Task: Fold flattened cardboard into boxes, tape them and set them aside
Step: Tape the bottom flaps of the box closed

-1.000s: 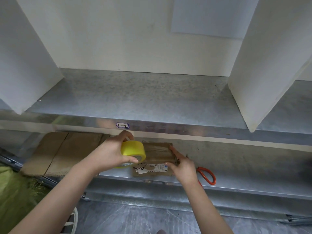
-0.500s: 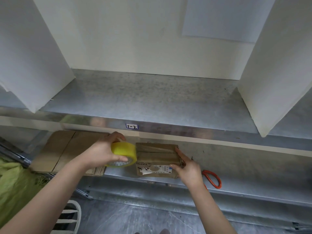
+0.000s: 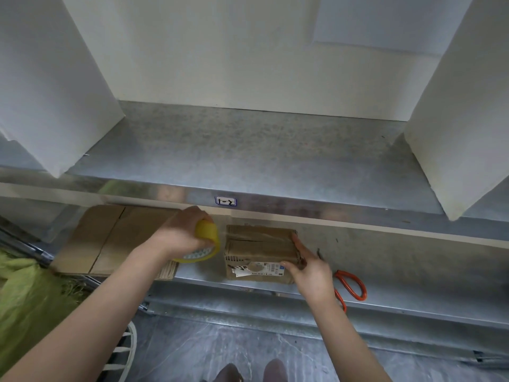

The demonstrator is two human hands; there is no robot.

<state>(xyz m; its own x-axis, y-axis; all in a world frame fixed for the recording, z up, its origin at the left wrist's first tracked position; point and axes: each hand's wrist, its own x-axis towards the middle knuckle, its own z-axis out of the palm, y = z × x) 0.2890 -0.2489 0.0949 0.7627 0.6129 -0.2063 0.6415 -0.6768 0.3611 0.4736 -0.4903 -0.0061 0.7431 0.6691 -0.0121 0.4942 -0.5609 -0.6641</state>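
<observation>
Two hands show in the head view. The left hand (image 3: pixel 179 238) curls its fingers around a yellow tape roll (image 3: pixel 208 244), just at nine o'clock of the cardboard box (image 3: pixel 260 252) on the lower shelf (image 3: pixel 413 271). The right hand (image 3: pixel 308 268) presses straight fingers on the box's three o'clock end. Orange scissors (image 3: pixel 351 285) lie farther toward three o'clock, and flattened cardboard (image 3: pixel 110 238) lies toward nine.

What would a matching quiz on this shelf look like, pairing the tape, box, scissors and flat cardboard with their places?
1. tape roll
2. small box
3. scissors
4. flat cardboard

A. far left of the lower shelf
B. gripped by the left hand
C. lying right of the right hand
D. touched by the right hand

Pairs: 1-B, 2-D, 3-C, 4-A.
</observation>
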